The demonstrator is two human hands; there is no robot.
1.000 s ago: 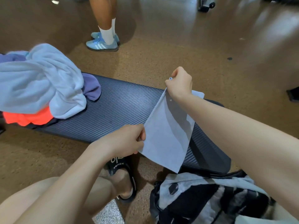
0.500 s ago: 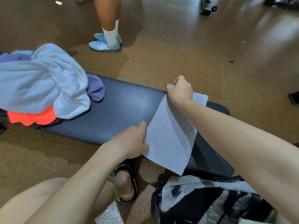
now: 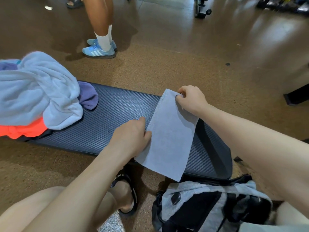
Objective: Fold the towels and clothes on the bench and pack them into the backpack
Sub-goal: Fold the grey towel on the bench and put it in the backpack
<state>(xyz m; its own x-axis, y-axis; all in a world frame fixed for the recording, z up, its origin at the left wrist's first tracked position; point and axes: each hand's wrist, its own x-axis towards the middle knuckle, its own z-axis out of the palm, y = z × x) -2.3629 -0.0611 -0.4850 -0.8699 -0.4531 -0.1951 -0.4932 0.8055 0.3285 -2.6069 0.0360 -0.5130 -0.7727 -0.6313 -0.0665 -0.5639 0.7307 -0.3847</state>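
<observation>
Lowered since a second ago, the towel [image 3: 168, 139] is lying across the tabletop [image 3: 117, 118], right hand [image 3: 192, 99] pinching its far corner, left hand [image 3: 132, 136] gripping its edge.

Beyond the hands, another person's legs [image 3: 100, 19] stand in white socks [image 3: 103, 41] and blue sneakers [image 3: 98, 51]. Below the left hand, a black slide sandal [image 3: 128, 185] rests on brown floor [image 3: 184, 64].
</observation>
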